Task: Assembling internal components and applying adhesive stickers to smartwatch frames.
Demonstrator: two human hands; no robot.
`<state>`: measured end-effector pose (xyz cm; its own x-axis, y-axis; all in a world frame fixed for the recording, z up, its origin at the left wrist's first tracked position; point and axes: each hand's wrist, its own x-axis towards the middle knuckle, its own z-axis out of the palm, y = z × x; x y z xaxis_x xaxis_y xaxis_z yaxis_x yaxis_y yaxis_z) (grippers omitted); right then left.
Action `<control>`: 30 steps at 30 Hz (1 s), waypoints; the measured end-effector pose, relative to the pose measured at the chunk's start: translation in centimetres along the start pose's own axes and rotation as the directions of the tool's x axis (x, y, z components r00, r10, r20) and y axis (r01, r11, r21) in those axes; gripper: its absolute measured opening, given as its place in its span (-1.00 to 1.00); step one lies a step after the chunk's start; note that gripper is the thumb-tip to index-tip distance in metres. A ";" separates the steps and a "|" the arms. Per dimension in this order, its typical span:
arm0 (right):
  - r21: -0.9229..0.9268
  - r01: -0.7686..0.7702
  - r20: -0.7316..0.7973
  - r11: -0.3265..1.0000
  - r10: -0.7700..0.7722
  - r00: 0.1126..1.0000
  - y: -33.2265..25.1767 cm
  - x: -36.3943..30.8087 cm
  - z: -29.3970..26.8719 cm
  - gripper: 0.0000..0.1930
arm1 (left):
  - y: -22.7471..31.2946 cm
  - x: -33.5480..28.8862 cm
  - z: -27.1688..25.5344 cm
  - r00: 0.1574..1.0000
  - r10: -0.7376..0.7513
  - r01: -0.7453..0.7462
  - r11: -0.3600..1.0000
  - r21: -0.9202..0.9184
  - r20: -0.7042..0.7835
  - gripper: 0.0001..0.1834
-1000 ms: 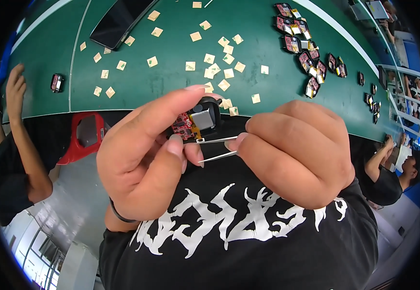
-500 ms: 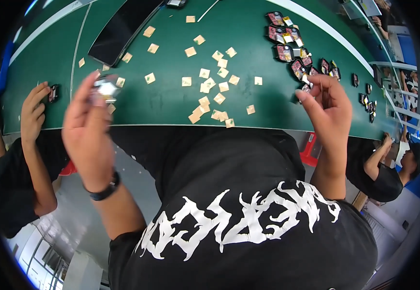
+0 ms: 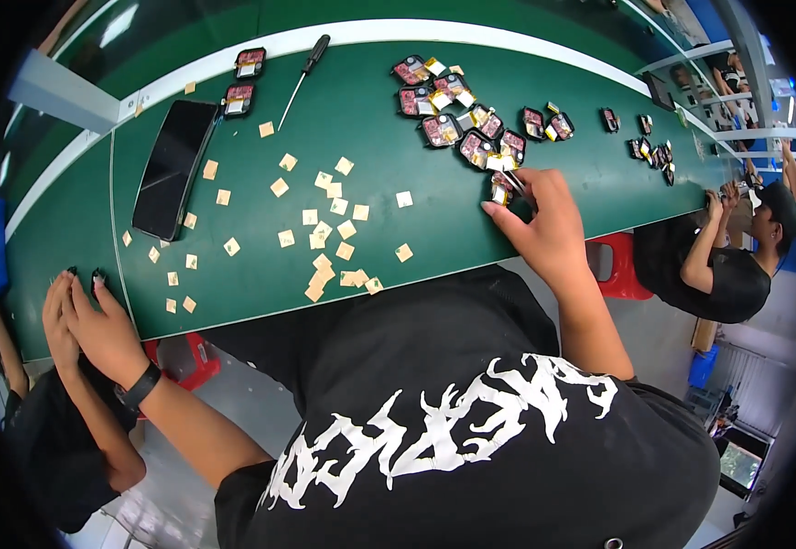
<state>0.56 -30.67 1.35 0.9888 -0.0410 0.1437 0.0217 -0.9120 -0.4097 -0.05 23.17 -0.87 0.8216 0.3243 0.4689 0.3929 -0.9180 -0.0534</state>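
Observation:
My left hand (image 3: 107,331) reaches to the table's left part, beside a co-worker's hand (image 3: 59,322). At its fingertips a small black-cased device (image 3: 98,275) shows only in part; the fingers hide the rest. Closed at the thumb and fingertips, my right hand (image 3: 544,229) grips another black-cased electronic device (image 3: 500,190) on the table. A thin, shiny strip, too small to name, shows by its fingers. Just beyond lies a cluster of such open devices (image 3: 441,130), with reddish boards and silver cells. Several small beige square pads (image 3: 322,229) are scattered between my hands.
A black phone-like slab (image 3: 174,169) lies on the green table (image 3: 260,192) at the left. Behind it are a screwdriver (image 3: 316,55) and two more devices (image 3: 238,99). Further devices (image 3: 651,153) sit at the far right, near another person (image 3: 725,265). Red stools (image 3: 624,267) stand below the edge.
The view has turned, shifting the table within the picture. My left hand has carried its device left to the co-worker's hand. My right hand stays at the near end of the cluster.

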 end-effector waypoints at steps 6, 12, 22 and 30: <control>0.066 0.096 -0.020 0.993 -0.095 0.995 -0.2 0.4 0.5 -0.58 | 9.1 -3.4 -3.7 0.990 0.055 -0.100 0.917 -0.386 -0.127 -0.60; 0.337 0.052 0.227 0.940 -0.134 0.965 -3.2 1.4 1.7 -0.64 | 19.8 -8.7 -7.0 0.752 0.508 0.403 0.150 -0.903 0.420 -0.58; 0.477 0.545 0.025 0.690 -0.630 0.776 -4.2 2.5 3.5 -0.77 | 23.1 -6.7 -6.7 0.559 0.642 0.662 0.035 -0.749 0.524 -0.54; 0.499 0.762 -0.095 0.412 -0.848 0.521 -7.2 3.3 3.0 -0.74 | 22.3 -5.7 -6.5 0.404 0.716 0.854 -0.074 -0.514 0.569 -0.58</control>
<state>4.08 -23.06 2.06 0.4829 0.7133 0.5079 0.8363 -0.2036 -0.5091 1.37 -0.57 1.01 0.8486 -0.3966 -0.3501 0.4604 0.2277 0.8580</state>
